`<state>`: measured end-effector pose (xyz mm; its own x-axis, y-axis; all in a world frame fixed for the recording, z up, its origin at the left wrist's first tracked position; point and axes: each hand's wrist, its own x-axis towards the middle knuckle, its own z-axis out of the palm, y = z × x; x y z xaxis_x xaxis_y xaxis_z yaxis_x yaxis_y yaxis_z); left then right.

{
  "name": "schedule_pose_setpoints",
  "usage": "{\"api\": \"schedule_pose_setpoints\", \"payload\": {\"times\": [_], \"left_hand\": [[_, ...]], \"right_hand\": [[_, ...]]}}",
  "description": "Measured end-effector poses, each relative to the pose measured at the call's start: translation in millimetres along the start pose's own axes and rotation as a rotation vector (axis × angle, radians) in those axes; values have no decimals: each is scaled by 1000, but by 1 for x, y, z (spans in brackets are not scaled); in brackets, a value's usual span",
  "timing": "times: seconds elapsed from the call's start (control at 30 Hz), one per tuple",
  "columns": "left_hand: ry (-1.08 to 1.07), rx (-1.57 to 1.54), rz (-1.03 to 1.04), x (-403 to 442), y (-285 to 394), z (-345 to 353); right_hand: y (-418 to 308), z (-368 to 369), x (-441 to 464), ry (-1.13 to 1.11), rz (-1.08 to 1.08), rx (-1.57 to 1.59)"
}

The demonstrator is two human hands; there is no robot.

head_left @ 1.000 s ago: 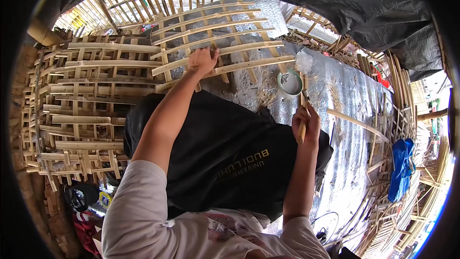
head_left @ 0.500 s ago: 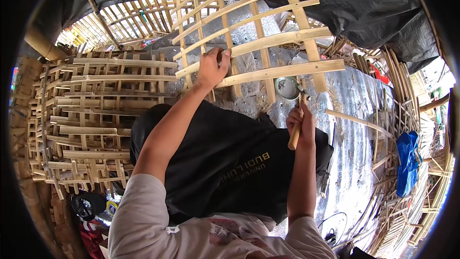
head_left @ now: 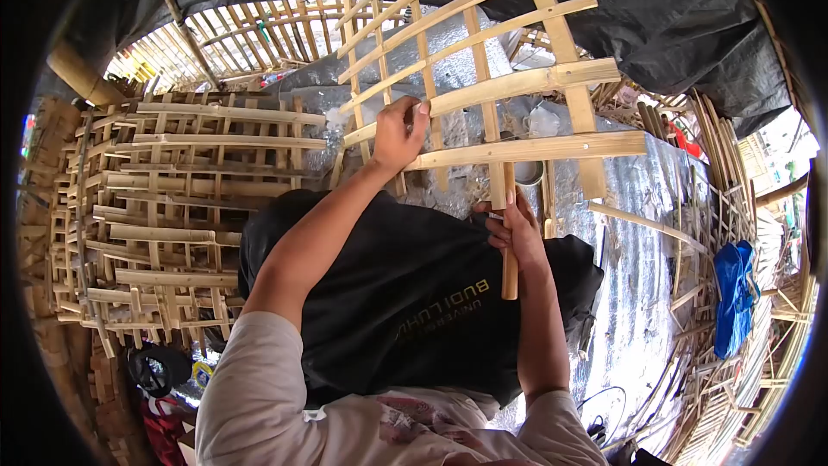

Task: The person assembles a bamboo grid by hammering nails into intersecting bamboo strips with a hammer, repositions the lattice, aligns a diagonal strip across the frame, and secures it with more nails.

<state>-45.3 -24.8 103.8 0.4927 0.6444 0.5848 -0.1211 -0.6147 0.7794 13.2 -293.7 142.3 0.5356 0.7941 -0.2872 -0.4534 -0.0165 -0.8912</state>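
A bamboo lattice (head_left: 492, 84) of crossed split strips is held up in front of me at a tilt. My left hand (head_left: 399, 134) grips its lower left part, the thumb over one of the long strips. Below the lowest strip, my right hand (head_left: 515, 229) is closed round the wooden handle of a hammer (head_left: 510, 278). The handle points up behind the lattice, and the hammer's head is mostly hidden there. Behind the lattice, near the hammer, a round tin (head_left: 529, 174) is partly covered.
Finished-looking lattices lie stacked (head_left: 172, 233) at the left. Black cloth (head_left: 388, 293) covers my lap. A silvery sheet (head_left: 630, 293) lies on the floor, with a loose strip (head_left: 647, 223) on it. A blue bag (head_left: 733, 298) and bamboo sticks (head_left: 690, 362) are at the right.
The lattice and my left hand have shifted right and slightly down. My right hand has brought the hammer left, away from beside the tin, with its head now behind the lattice.
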Motion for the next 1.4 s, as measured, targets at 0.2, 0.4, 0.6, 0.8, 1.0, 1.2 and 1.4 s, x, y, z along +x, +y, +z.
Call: {"api": "schedule_pose_setpoints", "payload": {"times": [0.2,0.4,0.6,0.8,1.0,1.2,1.4], "left_hand": [[47,-150,9,-6,2,12],[46,-237,-8,-12,3,23],[56,-271,-133,-29,4,36],[68,-218,-187,-36,-14,47],[9,-209,-237,-46,-5,50],[8,-203,-223,-45,-13,46],[-1,-178,-176,-46,-22,43]], "right_hand": [[-2,13,-5,-72,-30,157],[5,13,-4,-163,-45,309],[11,15,2,-121,23,289],[5,22,0,-57,6,282],[-9,24,4,18,33,302],[-30,36,4,34,6,307],[-25,47,7,-37,5,301]]}}
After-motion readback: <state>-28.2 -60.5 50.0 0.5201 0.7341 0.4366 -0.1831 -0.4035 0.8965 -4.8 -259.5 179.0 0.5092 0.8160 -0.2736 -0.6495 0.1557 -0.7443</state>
